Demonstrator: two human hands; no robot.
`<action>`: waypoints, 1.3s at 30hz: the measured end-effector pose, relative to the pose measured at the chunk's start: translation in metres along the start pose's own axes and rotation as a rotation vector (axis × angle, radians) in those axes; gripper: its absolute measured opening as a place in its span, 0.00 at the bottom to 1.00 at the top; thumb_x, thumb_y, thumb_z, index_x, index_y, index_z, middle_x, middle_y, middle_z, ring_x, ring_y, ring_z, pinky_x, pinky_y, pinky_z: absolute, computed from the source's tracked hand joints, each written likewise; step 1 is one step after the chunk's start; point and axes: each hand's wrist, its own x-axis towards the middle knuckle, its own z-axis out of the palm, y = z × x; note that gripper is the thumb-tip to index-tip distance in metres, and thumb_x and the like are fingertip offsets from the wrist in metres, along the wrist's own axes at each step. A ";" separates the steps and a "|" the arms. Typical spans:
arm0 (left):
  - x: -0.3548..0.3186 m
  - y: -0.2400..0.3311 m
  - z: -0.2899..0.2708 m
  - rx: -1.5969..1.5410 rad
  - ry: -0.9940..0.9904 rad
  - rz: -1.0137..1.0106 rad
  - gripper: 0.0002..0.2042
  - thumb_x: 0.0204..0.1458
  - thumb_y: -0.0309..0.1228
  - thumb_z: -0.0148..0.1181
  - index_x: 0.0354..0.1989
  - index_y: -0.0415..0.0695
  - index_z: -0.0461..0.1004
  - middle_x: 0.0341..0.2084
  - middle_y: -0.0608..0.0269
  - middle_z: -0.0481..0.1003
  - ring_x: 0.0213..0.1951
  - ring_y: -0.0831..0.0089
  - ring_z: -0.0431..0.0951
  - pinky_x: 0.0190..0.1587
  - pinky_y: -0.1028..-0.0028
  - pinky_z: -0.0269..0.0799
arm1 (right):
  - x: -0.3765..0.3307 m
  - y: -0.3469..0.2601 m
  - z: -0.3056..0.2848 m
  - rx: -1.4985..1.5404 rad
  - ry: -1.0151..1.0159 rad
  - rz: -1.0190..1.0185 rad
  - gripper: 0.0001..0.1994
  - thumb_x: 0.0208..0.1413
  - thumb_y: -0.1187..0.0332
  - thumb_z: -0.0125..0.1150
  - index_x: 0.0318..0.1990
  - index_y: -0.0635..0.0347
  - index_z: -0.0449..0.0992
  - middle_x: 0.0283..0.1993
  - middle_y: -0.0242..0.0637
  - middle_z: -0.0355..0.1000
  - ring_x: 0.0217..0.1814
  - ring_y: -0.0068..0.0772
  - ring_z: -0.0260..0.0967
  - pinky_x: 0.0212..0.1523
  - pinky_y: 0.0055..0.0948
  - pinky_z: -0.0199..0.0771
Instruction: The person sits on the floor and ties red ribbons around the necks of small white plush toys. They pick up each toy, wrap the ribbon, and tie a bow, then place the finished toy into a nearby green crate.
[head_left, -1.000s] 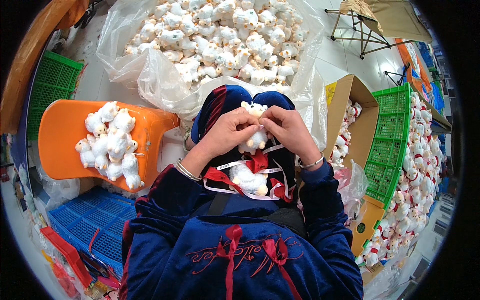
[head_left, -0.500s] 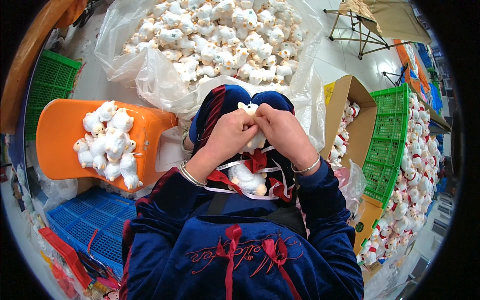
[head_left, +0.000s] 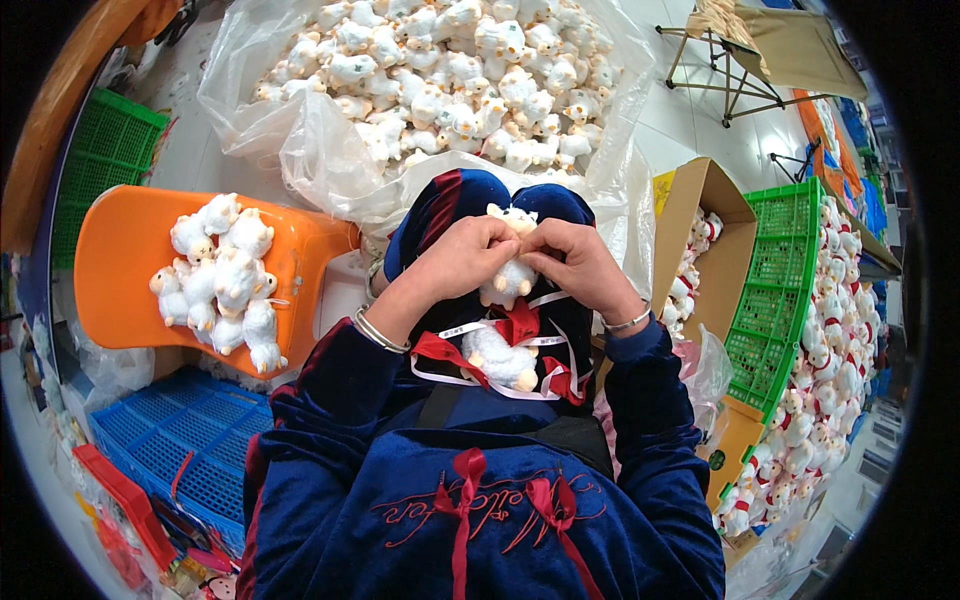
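Observation:
A small white plush animal (head_left: 508,287) stands upright over my lap, its head toward my knees. My left hand (head_left: 462,262) is closed at one side of its neck. From the other side my right hand (head_left: 580,264) pinches at the same spot, fingertips nearly meeting the left ones. Whether a thin strip lies between the fingertips is too small to tell. Closer to my body a second white plush animal (head_left: 494,357) lies on its side on my lap. Around it are red ribbon pieces (head_left: 438,350) and narrow white printed ribbons (head_left: 515,393).
An orange stool (head_left: 120,270) at the left bears several plush animals (head_left: 235,280). Ahead, a clear plastic sheet (head_left: 315,160) holds a large heap of them (head_left: 450,90). A cardboard box (head_left: 728,245), a green crate (head_left: 770,290) and red-collared plush animals (head_left: 820,350) stand right; a blue crate (head_left: 180,425) lower left.
Both hands have come slightly nearer my body with the plush animal, and more of its head shows above the fingers. My right hand has turned a little, fingertips still at the neck.

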 end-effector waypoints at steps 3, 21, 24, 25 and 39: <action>0.002 0.002 -0.002 0.046 -0.021 -0.014 0.12 0.61 0.34 0.59 0.41 0.36 0.81 0.32 0.58 0.80 0.35 0.73 0.79 0.40 0.71 0.75 | 0.001 -0.002 -0.005 -0.040 -0.044 0.007 0.06 0.58 0.73 0.66 0.40 0.66 0.80 0.33 0.41 0.77 0.34 0.29 0.74 0.38 0.28 0.75; 0.002 -0.003 -0.003 -0.013 -0.019 -0.054 0.11 0.60 0.33 0.62 0.40 0.36 0.81 0.31 0.63 0.81 0.34 0.80 0.77 0.41 0.75 0.74 | -0.001 -0.010 0.011 -0.294 0.109 -0.093 0.06 0.56 0.72 0.65 0.36 0.65 0.75 0.32 0.47 0.74 0.34 0.50 0.75 0.35 0.38 0.75; 0.002 -0.012 0.004 -0.102 0.064 0.007 0.11 0.58 0.34 0.63 0.35 0.36 0.80 0.26 0.60 0.80 0.30 0.77 0.77 0.36 0.73 0.74 | -0.003 -0.004 0.013 -0.351 0.121 -0.131 0.06 0.55 0.72 0.66 0.35 0.64 0.75 0.32 0.46 0.72 0.34 0.51 0.75 0.35 0.40 0.75; 0.002 -0.015 0.006 -0.137 0.104 0.045 0.12 0.58 0.35 0.63 0.32 0.35 0.80 0.24 0.58 0.80 0.27 0.75 0.77 0.34 0.71 0.73 | -0.004 -0.002 0.014 -0.346 0.140 -0.154 0.06 0.54 0.73 0.66 0.35 0.63 0.75 0.32 0.45 0.72 0.34 0.50 0.74 0.34 0.40 0.74; -0.010 -0.005 0.005 -0.164 0.103 0.041 0.07 0.63 0.29 0.59 0.41 0.37 0.79 0.26 0.67 0.78 0.29 0.84 0.76 0.34 0.79 0.74 | -0.007 0.025 0.039 -0.373 0.443 -0.412 0.10 0.46 0.82 0.69 0.36 0.63 0.75 0.36 0.42 0.75 0.36 0.43 0.76 0.36 0.33 0.77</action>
